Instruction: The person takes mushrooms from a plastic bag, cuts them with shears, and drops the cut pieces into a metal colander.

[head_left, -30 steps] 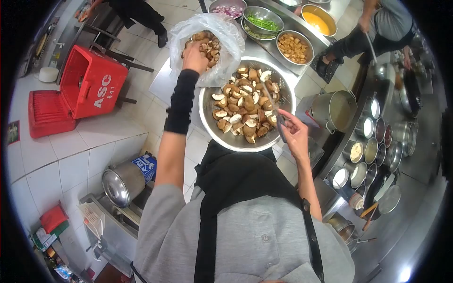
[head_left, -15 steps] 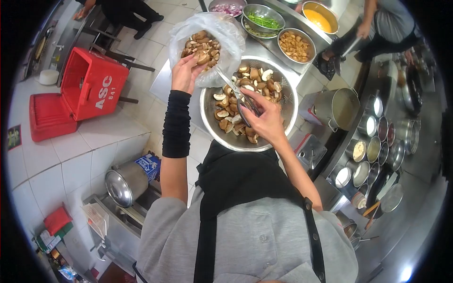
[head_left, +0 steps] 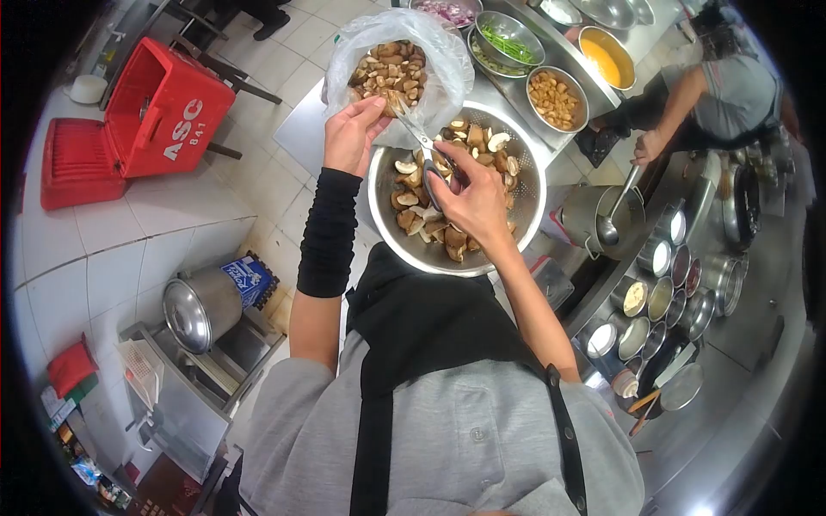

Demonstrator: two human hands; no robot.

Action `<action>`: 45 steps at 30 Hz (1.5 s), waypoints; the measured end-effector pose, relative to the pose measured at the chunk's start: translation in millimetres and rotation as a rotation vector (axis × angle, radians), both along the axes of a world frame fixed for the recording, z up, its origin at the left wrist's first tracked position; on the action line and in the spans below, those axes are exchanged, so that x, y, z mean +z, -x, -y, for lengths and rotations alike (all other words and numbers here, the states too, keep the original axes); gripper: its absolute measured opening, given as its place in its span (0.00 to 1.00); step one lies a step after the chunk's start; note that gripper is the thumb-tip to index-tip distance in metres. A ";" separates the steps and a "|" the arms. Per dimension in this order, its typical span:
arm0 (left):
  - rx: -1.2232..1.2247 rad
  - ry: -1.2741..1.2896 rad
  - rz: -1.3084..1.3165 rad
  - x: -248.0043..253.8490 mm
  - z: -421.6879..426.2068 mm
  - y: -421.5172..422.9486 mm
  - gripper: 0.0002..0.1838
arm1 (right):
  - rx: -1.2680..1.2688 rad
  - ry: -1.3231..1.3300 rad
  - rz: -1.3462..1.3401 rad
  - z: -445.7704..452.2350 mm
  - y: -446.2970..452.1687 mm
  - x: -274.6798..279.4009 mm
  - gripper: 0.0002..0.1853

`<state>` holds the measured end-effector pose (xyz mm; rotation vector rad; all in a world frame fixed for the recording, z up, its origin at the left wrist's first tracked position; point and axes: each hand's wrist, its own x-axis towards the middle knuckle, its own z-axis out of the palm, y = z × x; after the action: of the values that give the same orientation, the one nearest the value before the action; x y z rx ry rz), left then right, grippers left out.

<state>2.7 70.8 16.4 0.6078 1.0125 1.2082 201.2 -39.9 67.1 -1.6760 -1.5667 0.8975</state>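
Observation:
My left hand (head_left: 351, 136), with a black sleeve on the forearm, pinches a brown mushroom (head_left: 387, 104) at the near edge of a clear plastic bag (head_left: 447, 69). Mushroom pieces (head_left: 396, 67) fill the bag. In my right hand (head_left: 475, 196) are scissors (head_left: 421, 142) with dark handles, fingers in the loops. Their blades reach up-left to the mushroom at my left fingertips. Below both hands sits a steel colander (head_left: 532, 191) holding many cut mushrooms (head_left: 456, 241), partly hidden by my right hand.
Bowls of chopped onion (head_left: 447, 12), green vegetable (head_left: 509, 43) and brown cubes (head_left: 555, 99) stand beyond the colander. A co-worker (head_left: 731, 95) at the right holds a ladle (head_left: 609, 225) over a pot (head_left: 632, 202). A red cooler (head_left: 172, 112) stands left.
My left hand came back from inside the bag with a mushroom. My right hand brought the scissors from the colander's right side up to it. The co-worker's ladle moved over the pot.

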 end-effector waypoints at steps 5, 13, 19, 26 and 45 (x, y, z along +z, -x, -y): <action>0.000 -0.021 -0.127 -0.4 0.8 5.0 0.17 | 0.023 -0.081 -0.034 -10.5 3.9 -15.4 0.23; 0.084 0.089 -0.166 -1.3 -10.6 15.0 0.15 | -0.002 0.104 -0.364 -25.9 -1.2 -35.2 0.22; 0.075 -0.070 -0.227 -18.5 -13.5 14.2 0.17 | 0.008 0.010 -0.139 -13.9 0.4 -10.4 0.23; -0.044 -0.164 -0.495 -2.2 -7.1 7.8 0.18 | -0.006 -0.019 -0.159 -18.7 2.9 -16.1 0.23; -0.201 -0.029 -0.266 9.0 38.6 5.4 0.21 | 0.095 0.218 -0.486 19.6 -31.7 -14.5 0.27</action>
<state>-2.7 32.2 25.4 0.8887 1.1269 0.9830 232.9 -59.5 52.7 -1.3883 -1.2548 1.4436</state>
